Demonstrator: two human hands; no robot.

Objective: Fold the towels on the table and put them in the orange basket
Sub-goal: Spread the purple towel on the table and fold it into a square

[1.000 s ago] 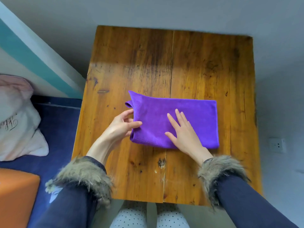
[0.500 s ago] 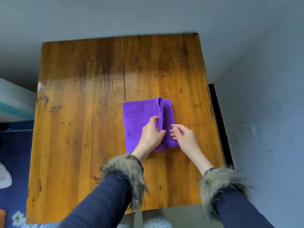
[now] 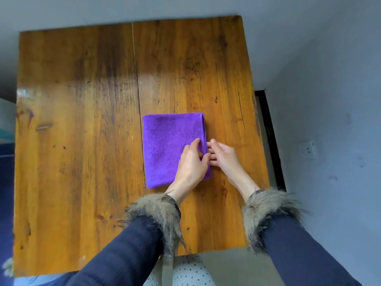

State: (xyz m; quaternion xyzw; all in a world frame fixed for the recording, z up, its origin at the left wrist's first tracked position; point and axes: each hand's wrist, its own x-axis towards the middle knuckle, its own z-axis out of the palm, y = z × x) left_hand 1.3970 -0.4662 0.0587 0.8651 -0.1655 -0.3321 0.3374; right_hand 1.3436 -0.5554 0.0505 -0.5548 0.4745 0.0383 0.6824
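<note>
A purple towel [image 3: 169,149] lies folded into a compact upright rectangle on the wooden table [image 3: 82,141], a little right of centre. My left hand [image 3: 191,164] rests on the towel's lower right part, its fingers on top and its thumb curled at the right edge, pinching the layers there. My right hand [image 3: 223,154] lies on the table just right of the towel, with its fingertips touching that same edge. The orange basket is out of view.
The table's near edge runs just above my knees [image 3: 185,273]. A grey wall with a socket [image 3: 307,150] stands close on the right, with a dark gap [image 3: 270,141] between it and the table. Blue floor shows at the far left.
The towel's left half has been laid over onto the right half, making a flat rectangle. Both hands now meet at its right edge. The view has shifted slightly.
</note>
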